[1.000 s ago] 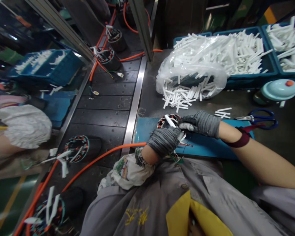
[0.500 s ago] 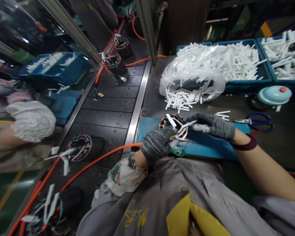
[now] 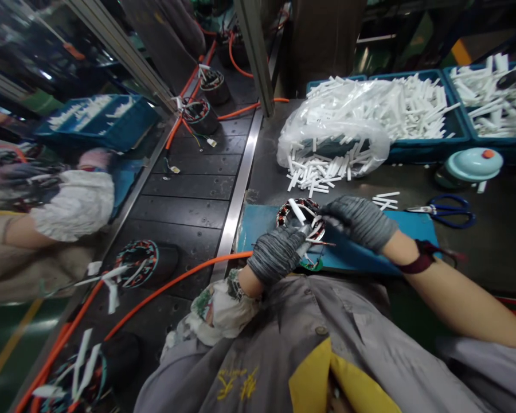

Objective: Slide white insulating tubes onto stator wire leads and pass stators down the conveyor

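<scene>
A motor stator with copper windings sits on a blue mat in front of me. My left hand, in a grey knit glove, is closed around the sleeved wires at the stator's near side. One white sleeve stands up out of the ring. At the right rim, my gloved right hand has its fingertips drawn together against the wires; blur hides what is between them. Below my left hand hang thin wires and a green piece.
White sleeves spill from a plastic bag beside blue bins. Blue-handled scissors and a lidded jar lie right. An orange cable crosses the conveyor, which carries more stators. A co-worker's sleeve is left.
My right hand has moved left and in against the stator; the white tip it held out no longer shows. My left hand stays about in place. The co-worker's arm has shifted right.
</scene>
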`<move>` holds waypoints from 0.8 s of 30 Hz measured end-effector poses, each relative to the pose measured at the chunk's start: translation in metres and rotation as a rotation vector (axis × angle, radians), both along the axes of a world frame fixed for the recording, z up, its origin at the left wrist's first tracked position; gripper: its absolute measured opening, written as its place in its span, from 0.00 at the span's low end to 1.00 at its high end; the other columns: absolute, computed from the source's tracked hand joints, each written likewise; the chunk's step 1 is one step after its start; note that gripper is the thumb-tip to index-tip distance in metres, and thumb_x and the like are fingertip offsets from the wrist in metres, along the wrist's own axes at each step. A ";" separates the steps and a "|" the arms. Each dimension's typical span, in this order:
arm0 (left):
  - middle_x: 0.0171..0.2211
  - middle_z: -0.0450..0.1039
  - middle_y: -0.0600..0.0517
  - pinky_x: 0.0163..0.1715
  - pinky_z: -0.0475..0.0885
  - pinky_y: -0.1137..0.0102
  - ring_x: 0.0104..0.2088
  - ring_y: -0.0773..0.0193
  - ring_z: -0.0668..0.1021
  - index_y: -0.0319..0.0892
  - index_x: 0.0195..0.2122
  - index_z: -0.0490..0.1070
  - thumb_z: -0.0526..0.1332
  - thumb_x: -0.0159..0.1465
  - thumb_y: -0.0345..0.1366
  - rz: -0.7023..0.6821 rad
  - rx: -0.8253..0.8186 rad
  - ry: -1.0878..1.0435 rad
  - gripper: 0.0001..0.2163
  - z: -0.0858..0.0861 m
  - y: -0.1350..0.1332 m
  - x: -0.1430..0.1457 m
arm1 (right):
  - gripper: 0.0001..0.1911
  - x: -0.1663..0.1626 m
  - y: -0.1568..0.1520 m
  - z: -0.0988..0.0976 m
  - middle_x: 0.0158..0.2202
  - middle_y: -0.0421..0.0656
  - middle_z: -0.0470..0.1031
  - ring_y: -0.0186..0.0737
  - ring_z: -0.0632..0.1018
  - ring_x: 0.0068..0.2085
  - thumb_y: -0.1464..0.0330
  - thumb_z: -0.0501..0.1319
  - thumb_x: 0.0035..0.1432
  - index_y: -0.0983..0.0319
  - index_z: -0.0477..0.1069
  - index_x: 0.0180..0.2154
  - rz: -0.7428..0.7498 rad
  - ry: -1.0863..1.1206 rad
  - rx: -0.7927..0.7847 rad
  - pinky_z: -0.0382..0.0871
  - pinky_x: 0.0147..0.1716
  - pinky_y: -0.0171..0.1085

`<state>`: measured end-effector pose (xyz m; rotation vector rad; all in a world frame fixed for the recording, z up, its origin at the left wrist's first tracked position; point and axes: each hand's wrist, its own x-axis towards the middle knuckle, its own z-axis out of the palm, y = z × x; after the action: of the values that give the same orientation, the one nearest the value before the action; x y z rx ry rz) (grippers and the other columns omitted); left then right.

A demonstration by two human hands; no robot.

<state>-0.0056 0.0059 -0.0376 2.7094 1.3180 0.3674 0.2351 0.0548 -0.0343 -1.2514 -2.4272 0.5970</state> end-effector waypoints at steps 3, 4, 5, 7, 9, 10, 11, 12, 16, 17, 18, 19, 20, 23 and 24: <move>0.49 0.79 0.46 0.47 0.78 0.64 0.46 0.58 0.81 0.44 0.58 0.72 0.60 0.68 0.41 0.019 0.006 -0.069 0.18 -0.004 -0.005 -0.004 | 0.24 0.025 0.026 -0.016 0.43 0.45 0.82 0.44 0.80 0.40 0.56 0.48 0.69 0.60 0.72 0.56 -0.132 0.067 -0.139 0.73 0.42 0.41; 0.49 0.79 0.47 0.47 0.78 0.64 0.46 0.58 0.81 0.45 0.56 0.74 0.60 0.68 0.40 0.013 0.007 -0.066 0.16 -0.005 -0.006 -0.005 | 0.25 0.029 0.036 -0.022 0.44 0.46 0.81 0.46 0.80 0.42 0.56 0.47 0.69 0.60 0.73 0.55 -0.272 0.021 -0.107 0.73 0.43 0.42; 0.49 0.79 0.47 0.46 0.78 0.64 0.46 0.58 0.81 0.46 0.54 0.75 0.59 0.69 0.39 0.004 0.014 -0.052 0.14 -0.006 -0.006 -0.005 | 0.25 0.031 0.047 -0.028 0.47 0.50 0.80 0.49 0.80 0.44 0.57 0.48 0.69 0.63 0.74 0.54 -0.369 -0.031 -0.079 0.72 0.45 0.44; 0.49 0.79 0.48 0.44 0.78 0.63 0.45 0.58 0.81 0.48 0.52 0.77 0.57 0.70 0.37 -0.014 0.033 -0.012 0.13 -0.009 -0.006 -0.006 | 0.22 0.027 0.064 -0.039 0.48 0.54 0.79 0.53 0.78 0.47 0.61 0.51 0.66 0.65 0.76 0.51 -0.496 -0.182 -0.035 0.70 0.48 0.46; 0.50 0.79 0.48 0.43 0.78 0.64 0.44 0.58 0.81 0.48 0.52 0.77 0.57 0.70 0.36 -0.017 0.050 -0.001 0.13 -0.012 -0.006 -0.006 | 0.20 0.017 0.074 -0.047 0.47 0.55 0.80 0.54 0.78 0.47 0.62 0.55 0.63 0.65 0.77 0.49 -0.513 -0.277 -0.026 0.69 0.49 0.47; 0.50 0.79 0.48 0.44 0.78 0.64 0.45 0.59 0.81 0.48 0.52 0.77 0.58 0.69 0.36 -0.015 0.053 -0.008 0.13 -0.013 -0.006 -0.006 | 0.19 0.012 0.077 -0.050 0.46 0.55 0.80 0.54 0.77 0.47 0.63 0.56 0.63 0.65 0.78 0.49 -0.509 -0.300 -0.025 0.69 0.49 0.48; 0.50 0.79 0.48 0.45 0.78 0.65 0.46 0.59 0.81 0.47 0.52 0.77 0.58 0.69 0.36 -0.013 0.054 -0.020 0.13 -0.015 -0.005 -0.007 | 0.19 0.008 0.079 -0.052 0.45 0.56 0.80 0.55 0.77 0.47 0.63 0.57 0.62 0.65 0.78 0.49 -0.501 -0.301 -0.026 0.68 0.50 0.49; 0.49 0.80 0.49 0.46 0.77 0.65 0.46 0.60 0.81 0.47 0.52 0.77 0.59 0.69 0.36 -0.014 0.056 -0.034 0.13 -0.017 -0.005 -0.007 | 0.19 0.006 0.079 -0.054 0.45 0.56 0.80 0.56 0.76 0.48 0.63 0.56 0.63 0.65 0.78 0.49 -0.502 -0.309 -0.020 0.67 0.50 0.50; 0.49 0.80 0.49 0.47 0.78 0.66 0.47 0.61 0.81 0.47 0.52 0.77 0.58 0.70 0.37 -0.047 0.074 -0.114 0.13 -0.019 -0.004 -0.009 | 0.18 0.006 0.081 -0.060 0.48 0.60 0.77 0.62 0.73 0.52 0.64 0.56 0.62 0.68 0.78 0.45 -0.483 -0.308 0.026 0.65 0.52 0.55; 0.48 0.80 0.48 0.47 0.78 0.66 0.47 0.61 0.81 0.46 0.52 0.77 0.58 0.70 0.37 -0.053 0.083 -0.131 0.13 -0.019 -0.004 -0.009 | 0.18 0.007 0.082 -0.061 0.47 0.61 0.77 0.62 0.74 0.52 0.65 0.56 0.62 0.68 0.79 0.44 -0.469 -0.292 0.028 0.66 0.51 0.55; 0.48 0.80 0.47 0.47 0.78 0.66 0.47 0.61 0.81 0.45 0.52 0.77 0.58 0.70 0.37 -0.059 0.089 -0.142 0.13 -0.019 -0.003 -0.010 | 0.17 0.007 0.083 -0.062 0.46 0.60 0.78 0.61 0.75 0.50 0.66 0.56 0.62 0.68 0.79 0.44 -0.455 -0.270 0.024 0.66 0.51 0.54; 0.47 0.80 0.47 0.47 0.78 0.65 0.47 0.60 0.81 0.45 0.52 0.77 0.58 0.70 0.37 -0.060 0.090 -0.146 0.13 -0.018 -0.003 -0.010 | 0.17 0.008 0.083 -0.062 0.44 0.59 0.79 0.58 0.76 0.48 0.66 0.56 0.62 0.68 0.79 0.43 -0.442 -0.245 0.016 0.67 0.50 0.54; 0.48 0.80 0.47 0.47 0.78 0.65 0.47 0.60 0.81 0.45 0.52 0.77 0.59 0.70 0.37 -0.058 0.085 -0.141 0.13 -0.017 -0.004 -0.010 | 0.16 0.009 0.083 -0.061 0.42 0.57 0.79 0.56 0.77 0.46 0.67 0.56 0.62 0.67 0.79 0.44 -0.434 -0.219 0.012 0.68 0.50 0.53; 0.49 0.80 0.47 0.50 0.78 0.64 0.49 0.61 0.81 0.46 0.53 0.76 0.59 0.69 0.36 -0.047 0.039 -0.123 0.13 -0.015 -0.005 -0.009 | 0.15 0.012 0.072 -0.054 0.43 0.54 0.80 0.54 0.77 0.47 0.66 0.56 0.62 0.65 0.78 0.44 -0.438 -0.117 0.047 0.68 0.53 0.51; 0.50 0.80 0.48 0.51 0.77 0.64 0.49 0.61 0.80 0.46 0.54 0.76 0.58 0.70 0.35 -0.040 0.023 -0.124 0.13 -0.015 -0.005 -0.009 | 0.15 0.014 0.063 -0.049 0.45 0.55 0.80 0.54 0.77 0.49 0.65 0.56 0.63 0.65 0.78 0.44 -0.453 -0.072 0.070 0.68 0.54 0.51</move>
<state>-0.0146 0.0006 -0.0522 2.6780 1.2329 0.5396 0.2488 0.1175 -0.0832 -1.7410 -2.0881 0.3372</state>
